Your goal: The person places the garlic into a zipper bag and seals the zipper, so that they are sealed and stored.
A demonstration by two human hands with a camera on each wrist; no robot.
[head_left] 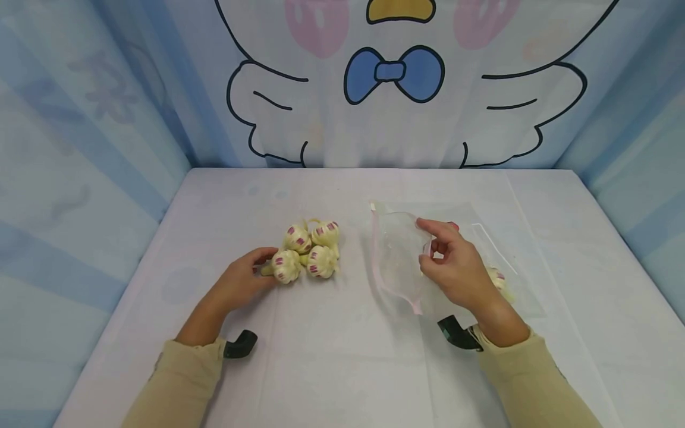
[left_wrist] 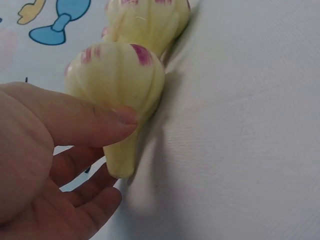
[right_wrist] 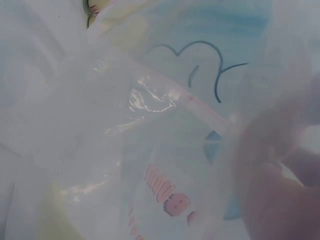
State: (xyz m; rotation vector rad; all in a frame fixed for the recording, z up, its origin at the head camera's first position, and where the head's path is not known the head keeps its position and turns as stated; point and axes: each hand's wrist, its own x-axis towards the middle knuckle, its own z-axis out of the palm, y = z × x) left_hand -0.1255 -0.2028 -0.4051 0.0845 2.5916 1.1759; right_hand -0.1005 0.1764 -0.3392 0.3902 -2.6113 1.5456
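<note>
My left hand [head_left: 247,278] is at the near-left bulb of a cluster of several garlic bulbs [head_left: 322,261], pale yellow with purple marks. In the left wrist view, the thumb lies across the lower part of that garlic bulb [left_wrist: 117,75], with curled fingers behind its stem. Across the table, my right hand [head_left: 455,264] pinches one edge of the mouth of a clear zip bag [head_left: 398,252], whose pink-edged opening gapes toward the left. Another garlic bulb [head_left: 497,278] shows inside the bag, partly hidden by the right wrist. Bag film [right_wrist: 85,140] clouds most of the right wrist view.
A white cloth covers the table [head_left: 342,368]. Patterned blue curtains [head_left: 80,178] stand along the sides, and a cartoon-printed cloth [head_left: 396,131] hangs at the back. A dark wrist camera [head_left: 242,345] sticks out from the left cuff, another [head_left: 459,334] from the right.
</note>
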